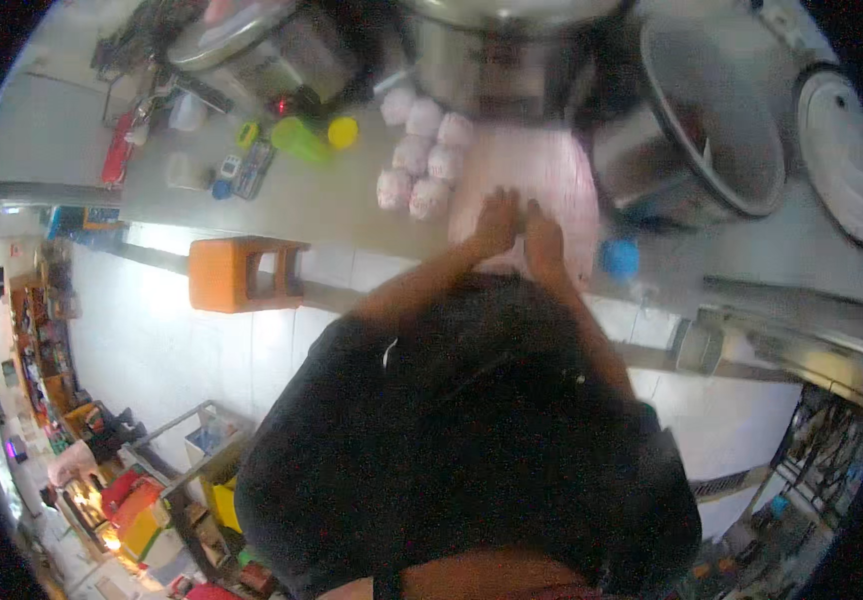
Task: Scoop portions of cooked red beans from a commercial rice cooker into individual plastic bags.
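My left hand (500, 219) and my right hand (542, 234) are side by side over a pinkish sheet, perhaps a plastic bag or wrap (551, 169), spread on the metal counter. Their fingertips are at its middle; blur hides whether they pinch anything. Left of the sheet stands a close group of several small white wrapped bundles or cups (410, 154) with reddish print. A blue round object (619, 259) lies on the counter right of the sheet.
Large metal pots (690, 120) line the counter's back, one leaning open at right beside a round lid (840, 154). A green cup (298, 139), a yellow round object (342, 133) and small devices (229, 166) lie left. An orange plastic stool (221, 274) stands below the counter's edge.
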Motion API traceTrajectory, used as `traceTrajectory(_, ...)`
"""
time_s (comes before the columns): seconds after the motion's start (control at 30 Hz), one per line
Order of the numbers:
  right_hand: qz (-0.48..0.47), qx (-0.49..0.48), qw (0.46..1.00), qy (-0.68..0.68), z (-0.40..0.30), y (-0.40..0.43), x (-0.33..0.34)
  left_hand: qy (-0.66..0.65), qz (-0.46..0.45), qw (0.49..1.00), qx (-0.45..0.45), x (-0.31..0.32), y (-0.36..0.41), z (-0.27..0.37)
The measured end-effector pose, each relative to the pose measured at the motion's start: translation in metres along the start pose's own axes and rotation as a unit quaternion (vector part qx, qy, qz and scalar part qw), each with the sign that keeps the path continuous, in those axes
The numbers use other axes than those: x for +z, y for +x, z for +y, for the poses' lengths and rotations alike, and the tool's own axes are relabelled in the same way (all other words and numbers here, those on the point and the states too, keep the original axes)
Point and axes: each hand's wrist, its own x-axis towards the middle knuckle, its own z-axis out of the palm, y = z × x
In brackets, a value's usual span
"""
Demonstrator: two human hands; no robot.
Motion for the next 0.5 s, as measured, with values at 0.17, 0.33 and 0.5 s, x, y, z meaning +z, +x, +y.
traceTrajectory(0.17,0.29,0.101,0.897,0.318,-0.028,0.004,-0.029,-0.27,0.272,0.912,0.145,-0.058,-0.008,0.034)
traceTrajectory(0.33,0.27,0.052,0.882,0.382,-0.023,0.026,-0.093,-0.428,0.167,0.869,0.187,-0.154,-0.003,0.059)
traceTrajectory(0.5,0.121,0.123,0.792,0.586,-0.029,0.043,-0.12,-0.519,0.154,0.803,0.25,-0.205,-0.011,0.044)
